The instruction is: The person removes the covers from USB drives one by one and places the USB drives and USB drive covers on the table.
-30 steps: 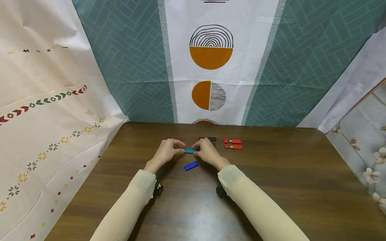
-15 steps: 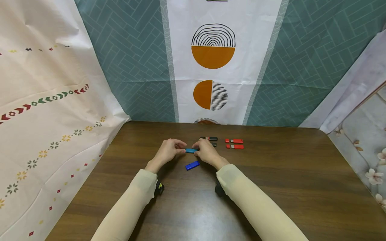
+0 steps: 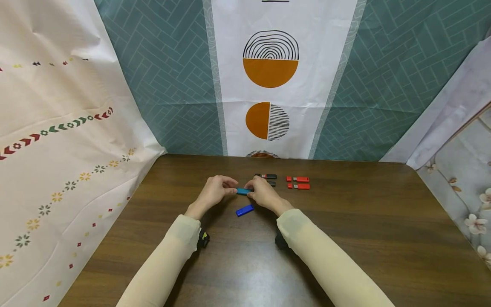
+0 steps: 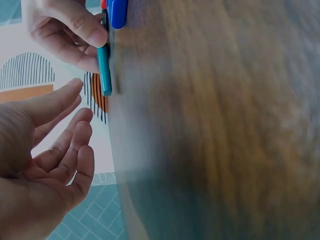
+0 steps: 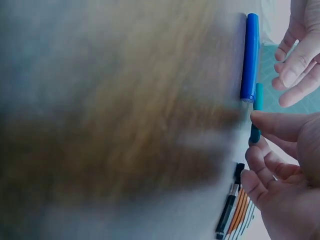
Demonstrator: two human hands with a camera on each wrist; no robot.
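A light blue USB stick [image 3: 243, 191] lies between both hands near the middle of the table. My right hand [image 3: 264, 195] pinches its right end between thumb and fingers, partly hiding it; the right wrist view shows the thumb [image 5: 277, 125] on its side. At the stick's left end is my left hand [image 3: 215, 192]; in the left wrist view its loosely bent fingers [image 4: 70, 147] stand a little apart from the stick, holding nothing. A dark blue USB stick [image 3: 244, 210] rests slantwise on the table, nearer to me than the hands.
Beyond the right hand lie two black USB sticks [image 3: 270, 176], one partly covered by that hand. Two red USB sticks [image 3: 301, 186], caps off, lie in a row to their right. A patterned cloth [image 3: 268, 85] hangs at the wooden table's [image 3: 356, 221] back edge.
The view has shifted slightly. Both hands stay almost in place around the light blue USB stick; the other sticks have not moved.
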